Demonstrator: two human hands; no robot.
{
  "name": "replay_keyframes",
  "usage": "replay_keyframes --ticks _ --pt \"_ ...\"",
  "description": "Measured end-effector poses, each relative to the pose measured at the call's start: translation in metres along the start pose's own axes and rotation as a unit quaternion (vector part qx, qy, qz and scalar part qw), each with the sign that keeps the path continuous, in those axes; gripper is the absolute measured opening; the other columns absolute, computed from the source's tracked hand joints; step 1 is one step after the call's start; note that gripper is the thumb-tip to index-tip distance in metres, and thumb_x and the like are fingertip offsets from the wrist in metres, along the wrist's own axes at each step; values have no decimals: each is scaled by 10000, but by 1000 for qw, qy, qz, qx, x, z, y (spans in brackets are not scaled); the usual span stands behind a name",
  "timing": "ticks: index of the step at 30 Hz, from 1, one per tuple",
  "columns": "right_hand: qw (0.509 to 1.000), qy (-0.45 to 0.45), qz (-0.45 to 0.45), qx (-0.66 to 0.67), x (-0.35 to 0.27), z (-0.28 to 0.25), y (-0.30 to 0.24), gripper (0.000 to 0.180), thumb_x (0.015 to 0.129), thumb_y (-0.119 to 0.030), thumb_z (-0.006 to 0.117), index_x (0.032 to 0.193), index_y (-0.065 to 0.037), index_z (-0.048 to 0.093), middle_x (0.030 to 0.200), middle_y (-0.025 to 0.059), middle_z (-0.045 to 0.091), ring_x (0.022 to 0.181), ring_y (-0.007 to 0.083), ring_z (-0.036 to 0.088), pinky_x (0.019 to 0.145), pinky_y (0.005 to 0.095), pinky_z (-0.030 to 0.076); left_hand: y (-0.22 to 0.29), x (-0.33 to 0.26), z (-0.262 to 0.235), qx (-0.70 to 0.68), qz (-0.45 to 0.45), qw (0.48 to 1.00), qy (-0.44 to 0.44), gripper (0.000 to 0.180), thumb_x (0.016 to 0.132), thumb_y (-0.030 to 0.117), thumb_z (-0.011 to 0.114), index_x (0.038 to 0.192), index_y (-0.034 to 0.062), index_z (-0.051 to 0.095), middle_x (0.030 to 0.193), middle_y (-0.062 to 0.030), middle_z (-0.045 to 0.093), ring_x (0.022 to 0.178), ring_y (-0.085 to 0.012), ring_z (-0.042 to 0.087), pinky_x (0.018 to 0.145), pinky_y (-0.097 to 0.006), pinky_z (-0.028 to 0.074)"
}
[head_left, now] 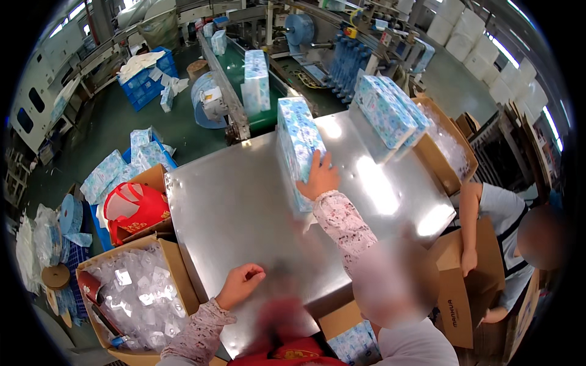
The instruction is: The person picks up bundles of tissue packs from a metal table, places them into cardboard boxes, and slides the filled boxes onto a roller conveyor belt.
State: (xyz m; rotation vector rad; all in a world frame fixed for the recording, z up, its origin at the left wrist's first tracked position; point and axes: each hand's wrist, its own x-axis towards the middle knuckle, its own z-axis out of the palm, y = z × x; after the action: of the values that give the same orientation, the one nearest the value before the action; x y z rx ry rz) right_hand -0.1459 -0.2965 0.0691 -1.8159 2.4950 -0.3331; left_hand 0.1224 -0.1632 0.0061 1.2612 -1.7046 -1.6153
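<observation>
- right hand [320, 175]: fingers spread, laid over the near part of a blue floral pack [295, 131]. touching it, not wrapped round it; whether it presses or grips, cannot tell.
- left hand [241, 287]: above the near side of the worktop [232, 201], well apart from the pack. fingers half curled, thumb close to the index finger. nothing seen in it, but the inside of the curl is hidden.
- the pack: long, on the far half of the worktop, just beyond the end of the green conveyor belt [234, 64].
- progress, as judged from how things lie: partway through a run. two packs [384, 110] stand side by side at the far right of the worktop, apart from the one under the hand. more blue packs show in an open carton [342, 320] at the near edge; count unclear.
- left to handle, by my reading: the touched pack, not yet beside the pair, and at least two on the belt, the nearer one [256, 73] close to its end. total cannot be told.
- to the right, a co-worker's hand [469, 261] on a brown cardboard box [479, 274]. box of clear plastic pieces [137, 293] at left.
</observation>
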Motion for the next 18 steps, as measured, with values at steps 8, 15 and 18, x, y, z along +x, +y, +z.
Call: replay_keyframes --ticks 8,15,18 --pt "995 -52 -53 69 -98 -14 65 1039 563 -272 725 1341 73 128 1030 263 436 892 389 469 810 428 414 26 129 -89 -46 89 987 127 312 817 237 634 1010 7 550 733 -17 579 647 -73 517 577 -224 436" --pt "998 -38 32 45 -24 -7 101 1072 555 -355 749 1310 110 147 1005 259 486 875 379 526 773 396 450 76 267 -69 -154 8 980 128 665 777 420 644 1227 -12 414 971 -91 570 857 -149 537 728 -282 442" --pt "998 -1 45 46 53 8 104 978 565 -361 725 1280 90 232 1026 252 512 919 361 537 778 392 450 104 302 -31 -208 -38 974 76 747 767 445 630 1296 2 342 1101 -125 536 980 -203 511 812 -329 423"
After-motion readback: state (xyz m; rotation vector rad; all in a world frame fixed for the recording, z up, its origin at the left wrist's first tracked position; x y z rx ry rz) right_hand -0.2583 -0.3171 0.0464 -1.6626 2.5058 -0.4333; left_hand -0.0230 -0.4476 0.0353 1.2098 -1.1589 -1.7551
